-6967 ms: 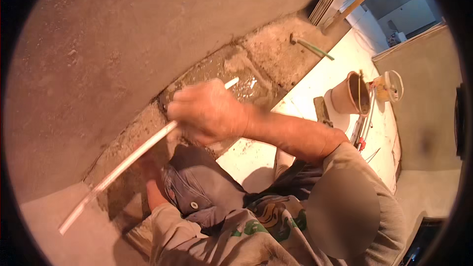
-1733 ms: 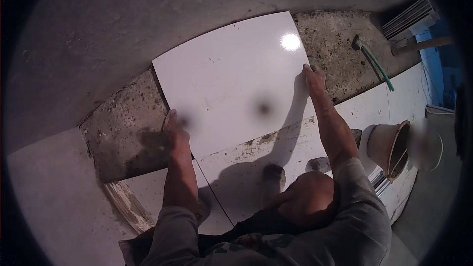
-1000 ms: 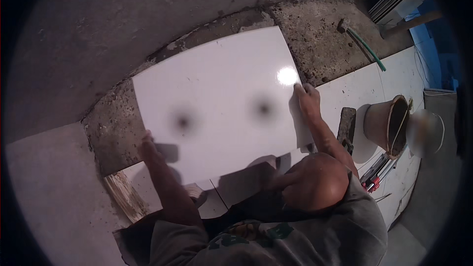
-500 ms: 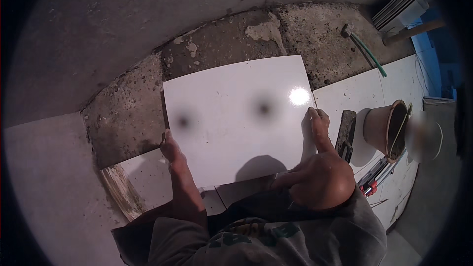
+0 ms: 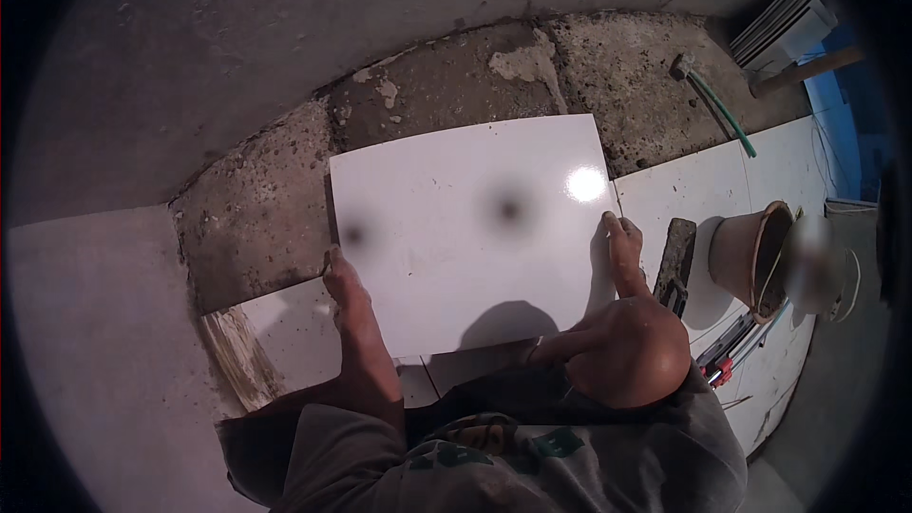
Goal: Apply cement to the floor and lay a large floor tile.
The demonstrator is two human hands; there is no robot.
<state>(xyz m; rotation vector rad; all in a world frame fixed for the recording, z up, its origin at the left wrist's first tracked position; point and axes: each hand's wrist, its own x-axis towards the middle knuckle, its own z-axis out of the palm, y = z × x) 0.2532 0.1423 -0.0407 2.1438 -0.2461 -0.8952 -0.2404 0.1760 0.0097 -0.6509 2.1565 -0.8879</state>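
A large white glossy tile (image 5: 456, 275) is held level between my two hands, over the edge where laid white tiles meet rough mortar bed. My left hand (image 5: 342, 277) grips its left edge, and my right hand (image 5: 624, 243) grips the right edge with the thumb along the rim. The fingers beneath the tile are hidden. Beyond its far edge a patch of dark grey mortar (image 5: 427, 85) lies on the floor. My bent knee (image 5: 632, 351) is close to the tile's near right corner.
Right of my right hand lie a mortar-crusted trowel (image 5: 675, 261) and a tipped bucket (image 5: 746, 255). A red-and-grey tile cutter (image 5: 727, 361) lies nearer me. A mallet with a green handle (image 5: 719, 106) rests on the rough floor. Stacked tiles (image 5: 784, 28) lean by the far wall (image 5: 380, 0).
The whole view has shifted slightly, so everything appears a little farther right. Both hands keep their hold on the tile, which has barely moved against the floor.
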